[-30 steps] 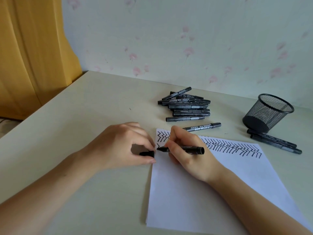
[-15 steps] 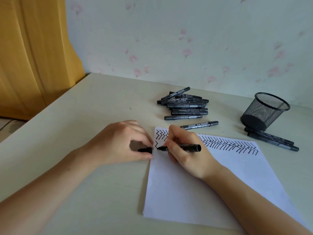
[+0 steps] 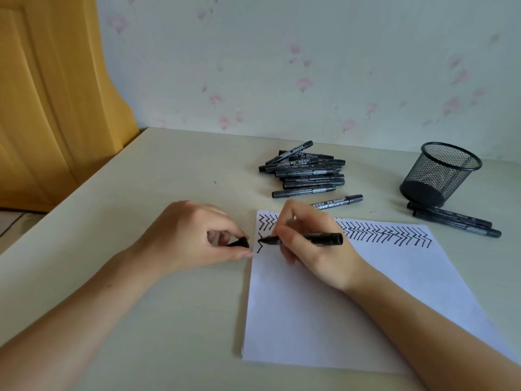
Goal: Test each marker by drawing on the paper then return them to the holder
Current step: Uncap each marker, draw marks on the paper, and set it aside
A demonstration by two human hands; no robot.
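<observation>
Right hand (image 3: 318, 249): you grip the uncapped marker (image 3: 310, 239), tip on the paper (image 3: 352, 300).
Left hand (image 3: 194, 235): you pinch its cap (image 3: 239, 243).
Holder (image 3: 442, 173): upright, well apart.

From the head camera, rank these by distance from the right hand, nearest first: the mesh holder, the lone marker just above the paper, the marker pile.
1. Lone marker: just beyond the right hand.
2. Marker pile: farther back, mid-table.
3. Mesh holder: far right, near the wall.
</observation>
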